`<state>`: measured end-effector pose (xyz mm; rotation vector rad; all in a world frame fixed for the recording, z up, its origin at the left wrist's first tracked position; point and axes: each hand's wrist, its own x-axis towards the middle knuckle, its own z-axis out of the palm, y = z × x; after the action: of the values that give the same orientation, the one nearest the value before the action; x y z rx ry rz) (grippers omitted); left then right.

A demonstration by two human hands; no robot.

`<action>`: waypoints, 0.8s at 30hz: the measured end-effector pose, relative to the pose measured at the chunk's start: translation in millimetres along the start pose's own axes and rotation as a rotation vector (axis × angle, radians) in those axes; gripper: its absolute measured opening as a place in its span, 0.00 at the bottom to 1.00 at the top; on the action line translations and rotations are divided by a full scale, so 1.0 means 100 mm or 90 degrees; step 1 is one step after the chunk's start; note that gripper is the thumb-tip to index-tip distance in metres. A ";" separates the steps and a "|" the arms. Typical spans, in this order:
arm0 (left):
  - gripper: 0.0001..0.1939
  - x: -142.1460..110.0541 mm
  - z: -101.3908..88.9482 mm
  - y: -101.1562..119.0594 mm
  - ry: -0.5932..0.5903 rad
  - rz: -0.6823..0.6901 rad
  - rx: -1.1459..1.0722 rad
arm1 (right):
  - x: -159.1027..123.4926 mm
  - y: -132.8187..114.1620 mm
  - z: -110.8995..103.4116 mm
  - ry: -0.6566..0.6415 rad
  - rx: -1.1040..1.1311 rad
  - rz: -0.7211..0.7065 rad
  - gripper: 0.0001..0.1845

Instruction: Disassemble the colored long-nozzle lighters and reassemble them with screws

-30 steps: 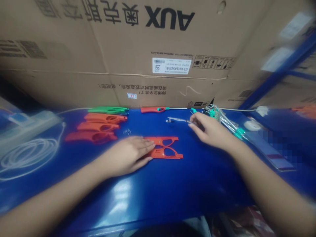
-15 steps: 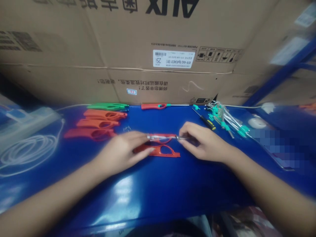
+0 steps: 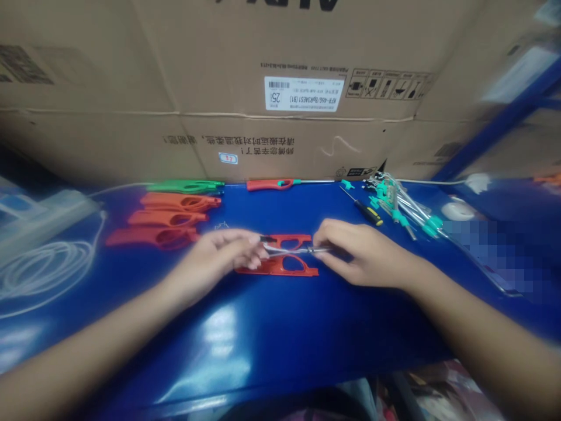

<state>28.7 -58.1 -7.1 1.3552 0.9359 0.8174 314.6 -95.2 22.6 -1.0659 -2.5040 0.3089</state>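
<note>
Pinched in my left hand point(image 3: 230, 254) is the dark end of a lighter part, with thin pale wires point(image 3: 284, 251) running from it. They lead across to the metal lighter tube point(image 3: 319, 250), which the fingers of my right hand point(image 3: 362, 252) close around near its tip; most of the tube is hidden by that hand. Two orange lighter handle halves lie on the blue table point(image 3: 280, 333) just under the wires: the far half point(image 3: 302, 238) is partly covered by my left fingers, and the near half point(image 3: 310, 272) shows its trigger loop.
Several orange handle halves point(image 3: 164, 218) and green ones point(image 3: 184, 187) lie at left, by a coiled white cable point(image 3: 48, 272). An assembled lighter point(image 3: 267, 184) lies along the cardboard box point(image 3: 219, 70). At right are a screwdriver point(image 3: 368, 213) and a pile of tubes with teal parts point(image 3: 405, 204).
My left hand has turned, so its fingers now face upward around the dark end, and the wires show more spread. The right hand keeps its grip on the tube. The view has shifted slightly.
</note>
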 end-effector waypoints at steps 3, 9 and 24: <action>0.12 -0.01 -0.01 -0.02 -0.009 0.012 0.103 | 0.00 -0.01 -0.03 -0.059 0.029 0.009 0.03; 0.09 -0.06 -0.01 -0.09 -0.056 0.229 0.392 | -0.01 -0.01 -0.08 -0.125 0.062 0.044 0.02; 0.11 -0.03 0.00 -0.24 -0.099 0.420 0.543 | 0.00 0.03 -0.03 -0.251 -0.038 0.090 0.04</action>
<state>26.4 -62.8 -30.4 2.5173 0.7301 0.7965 317.5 -93.0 24.2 -1.3193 -2.7987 0.5348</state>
